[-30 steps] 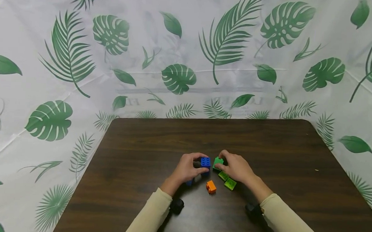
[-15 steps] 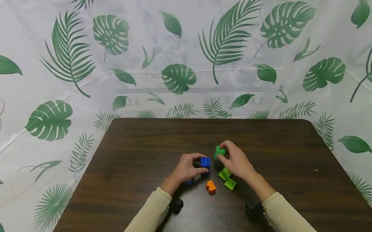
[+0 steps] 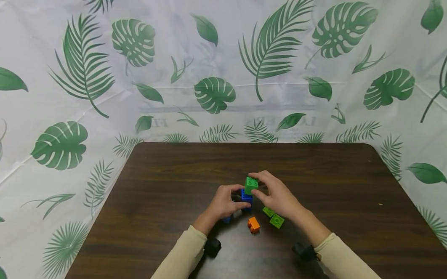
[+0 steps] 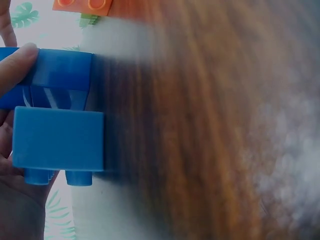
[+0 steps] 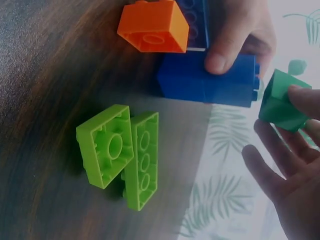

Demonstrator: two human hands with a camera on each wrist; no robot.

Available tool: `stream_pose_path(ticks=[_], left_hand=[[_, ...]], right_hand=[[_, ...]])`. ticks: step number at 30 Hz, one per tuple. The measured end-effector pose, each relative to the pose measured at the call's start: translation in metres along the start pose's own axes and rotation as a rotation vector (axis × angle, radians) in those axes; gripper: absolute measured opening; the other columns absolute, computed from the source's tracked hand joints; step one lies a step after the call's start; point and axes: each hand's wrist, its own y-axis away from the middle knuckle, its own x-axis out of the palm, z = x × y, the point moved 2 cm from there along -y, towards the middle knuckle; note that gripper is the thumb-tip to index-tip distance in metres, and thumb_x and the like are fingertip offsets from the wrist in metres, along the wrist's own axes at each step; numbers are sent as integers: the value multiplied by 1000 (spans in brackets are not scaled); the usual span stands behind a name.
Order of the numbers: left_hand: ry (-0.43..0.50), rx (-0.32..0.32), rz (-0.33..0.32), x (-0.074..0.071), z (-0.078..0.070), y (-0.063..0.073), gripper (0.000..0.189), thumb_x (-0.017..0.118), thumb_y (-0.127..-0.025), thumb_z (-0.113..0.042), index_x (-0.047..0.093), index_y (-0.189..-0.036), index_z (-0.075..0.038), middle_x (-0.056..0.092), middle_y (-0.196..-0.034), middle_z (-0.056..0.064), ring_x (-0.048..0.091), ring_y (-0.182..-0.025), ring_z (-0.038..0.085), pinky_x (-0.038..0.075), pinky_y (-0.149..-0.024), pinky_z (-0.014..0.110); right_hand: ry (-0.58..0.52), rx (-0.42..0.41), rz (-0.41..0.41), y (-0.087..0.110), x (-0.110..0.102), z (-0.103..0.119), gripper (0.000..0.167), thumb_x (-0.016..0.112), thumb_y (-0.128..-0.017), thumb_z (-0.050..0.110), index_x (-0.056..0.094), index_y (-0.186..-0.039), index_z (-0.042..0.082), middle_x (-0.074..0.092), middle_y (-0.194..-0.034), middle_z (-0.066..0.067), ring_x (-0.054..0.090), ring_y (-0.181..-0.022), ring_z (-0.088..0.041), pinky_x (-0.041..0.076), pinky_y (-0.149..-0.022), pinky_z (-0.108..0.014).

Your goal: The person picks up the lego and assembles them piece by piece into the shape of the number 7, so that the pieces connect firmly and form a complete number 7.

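My left hand (image 3: 221, 204) grips an upright stack of blue toy building bricks (image 5: 230, 82) standing on the table, thumb on the near side. My right hand (image 3: 283, 197) pinches a green building brick (image 3: 251, 185) between thumb and fingers, close over the studs on top of the blue stack. In the right wrist view a narrow gap shows between the green brick (image 5: 285, 102) and those studs. Another blue brick (image 4: 57, 140) lies on its side near my left palm, mostly hidden by the hand in the head view.
An orange brick (image 3: 253, 225) lies on the dark wooden table (image 3: 176, 166) in front of the stack. Two lime green bricks, a short one (image 5: 105, 145) and a longer one (image 5: 142, 165), lie on their sides near my right wrist. A leaf-patterned sheet (image 3: 220, 51) hangs behind.
My right hand has lifted the green brick off the table beside the stack, then carried it left to over the blue stack. My left hand stays where it was.
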Motion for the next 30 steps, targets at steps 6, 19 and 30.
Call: stream_pose_path(ticks=[6, 19, 30], left_hand=[[9, 42, -5, 1, 0, -1, 39, 84, -79, -26, 72, -112, -11, 72, -105, 0, 66, -96, 10, 54, -84, 31], [23, 38, -10, 2, 1, 0, 38, 85, -78, -19, 72, -112, -13, 72, -106, -3, 65, -98, 10, 53, -86, 30], [7, 35, -31, 2, 0, -1, 37, 86, -77, -19, 72, -110, -12, 72, -105, 0, 66, -98, 13, 53, -86, 32]], right_hand=[[46, -62, 4, 2, 3, 4, 47, 74, -89, 13, 59, -133, 13, 57, -115, 4, 60, -103, -14, 54, -89, -40], [129, -106, 7, 1, 7, 11, 47, 77, -86, 14, 62, -131, 14, 60, -113, 3, 65, -98, -23, 55, -86, -37], [151, -114, -11, 0, 9, 8, 49, 77, -86, 13, 62, -132, 13, 65, -114, 1, 67, -95, -19, 57, -79, -36]])
